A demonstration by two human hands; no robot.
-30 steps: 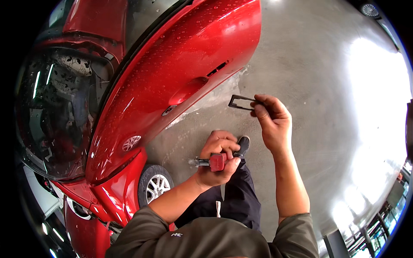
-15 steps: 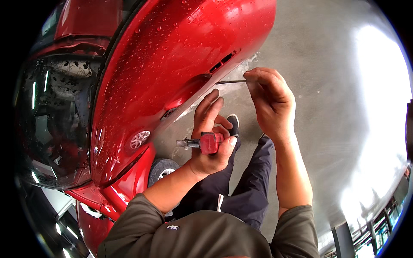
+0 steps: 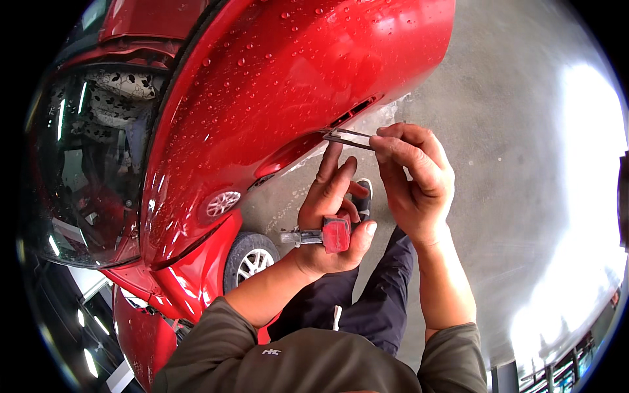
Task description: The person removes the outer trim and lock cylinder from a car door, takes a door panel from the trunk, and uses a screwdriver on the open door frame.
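Observation:
My left hand (image 3: pixel 320 204) cradles a small part with a square red cap and a grey stem (image 3: pixel 336 234), held at the base of the thumb. Its index and middle fingers stretch up toward the car door. Pinched between the thumb and fingers of my right hand (image 3: pixel 420 180) is a thin dark looped strip, like a gasket (image 3: pixel 352 142). The strip's far end lies by the door's edge, just above my left index fingertip; whether it touches the door I cannot tell. Beside it sit the red door handle (image 3: pixel 288 159) and a dark slot (image 3: pixel 354 111).
The red car door (image 3: pixel 262 85), dotted with water drops, stands open on the left. Below it are the front wheel (image 3: pixel 252 262) and red fender. My legs and shoe (image 3: pixel 364 196) are underneath, on the grey concrete floor (image 3: pixel 504 164).
The strip has turned from edge-on to showing its two-stranded loop. My left index finger has come close to its end. The whole view has shifted slightly.

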